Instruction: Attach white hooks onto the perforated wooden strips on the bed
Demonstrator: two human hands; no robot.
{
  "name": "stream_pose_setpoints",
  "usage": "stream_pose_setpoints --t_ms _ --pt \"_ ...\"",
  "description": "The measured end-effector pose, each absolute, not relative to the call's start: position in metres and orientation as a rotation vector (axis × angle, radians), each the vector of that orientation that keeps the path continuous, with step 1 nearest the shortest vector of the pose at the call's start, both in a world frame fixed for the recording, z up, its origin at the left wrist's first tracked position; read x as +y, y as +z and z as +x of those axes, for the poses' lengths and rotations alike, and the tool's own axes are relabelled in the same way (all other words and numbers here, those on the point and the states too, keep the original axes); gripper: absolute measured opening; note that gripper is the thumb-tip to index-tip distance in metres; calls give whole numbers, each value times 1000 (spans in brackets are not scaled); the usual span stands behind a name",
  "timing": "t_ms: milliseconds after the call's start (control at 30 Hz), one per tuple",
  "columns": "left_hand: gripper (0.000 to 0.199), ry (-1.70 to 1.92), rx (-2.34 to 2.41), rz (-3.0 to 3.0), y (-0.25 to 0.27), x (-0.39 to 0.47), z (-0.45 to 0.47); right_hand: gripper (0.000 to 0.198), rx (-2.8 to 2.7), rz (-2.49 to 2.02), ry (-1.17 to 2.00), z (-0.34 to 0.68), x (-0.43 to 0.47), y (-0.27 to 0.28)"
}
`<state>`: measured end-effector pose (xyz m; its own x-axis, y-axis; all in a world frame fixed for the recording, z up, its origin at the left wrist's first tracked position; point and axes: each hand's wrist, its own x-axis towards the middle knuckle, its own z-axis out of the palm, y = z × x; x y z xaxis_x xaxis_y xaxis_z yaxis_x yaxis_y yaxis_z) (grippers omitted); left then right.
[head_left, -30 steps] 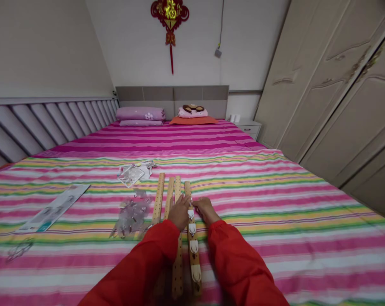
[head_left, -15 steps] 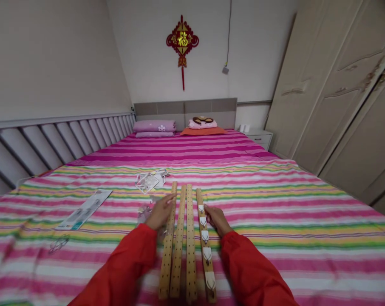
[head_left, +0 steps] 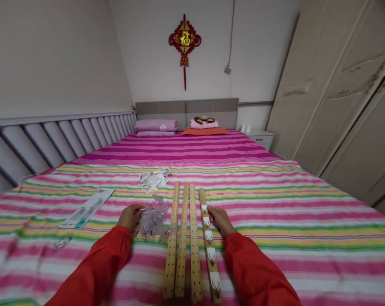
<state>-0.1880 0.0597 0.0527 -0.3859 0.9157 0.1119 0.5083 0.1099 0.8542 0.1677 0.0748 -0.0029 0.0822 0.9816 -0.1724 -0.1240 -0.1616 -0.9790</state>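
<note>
Four slim wooden strips with rows of small holes lie lengthwise before me; the left one (head_left: 171,255) and the right one (head_left: 202,196) are the outer two. Along the right strip sits a row of white hooks (head_left: 211,255) with metal prongs. My right hand (head_left: 220,219) has its fingers closed at the side of the farthest white hook (head_left: 205,208). To the left, my left hand (head_left: 129,216) reaches its curled fingers to the edge of clear plastic bags (head_left: 152,219) with small metal pieces inside. Its fingertips are partly hidden, so what they pinch is unclear.
Beyond the bags lies a heap of opened packaging (head_left: 153,180). A long printed card (head_left: 89,208) and a loop of thin wire (head_left: 62,241) are at left. Everything rests on a striped bedsheet (head_left: 294,263). A railing (head_left: 61,127) runs along the left, a wardrobe (head_left: 326,127) stands right.
My left hand has moved left, from above the left strip to the plastic bags. My right hand stays at the farthest hook. The view has shifted slightly.
</note>
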Motion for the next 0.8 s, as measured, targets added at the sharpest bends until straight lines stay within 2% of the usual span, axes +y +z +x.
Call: stream_pose_setpoints --t_ms 167,367,567,800 --pt "10 1302 1930 1342 63 57 -197 41 -976 -1283 1325 168 76 -4" --pt "13 1483 1664 748 77 52 -195 40 -948 -1258 1323 168 77 -7" --pt "10 1490 1435 472 88 48 -186 40 -960 -1248 1326 167 77 -8" --pt "17 1459 1280 578 112 42 -134 42 -943 -1204 1332 168 77 -8"
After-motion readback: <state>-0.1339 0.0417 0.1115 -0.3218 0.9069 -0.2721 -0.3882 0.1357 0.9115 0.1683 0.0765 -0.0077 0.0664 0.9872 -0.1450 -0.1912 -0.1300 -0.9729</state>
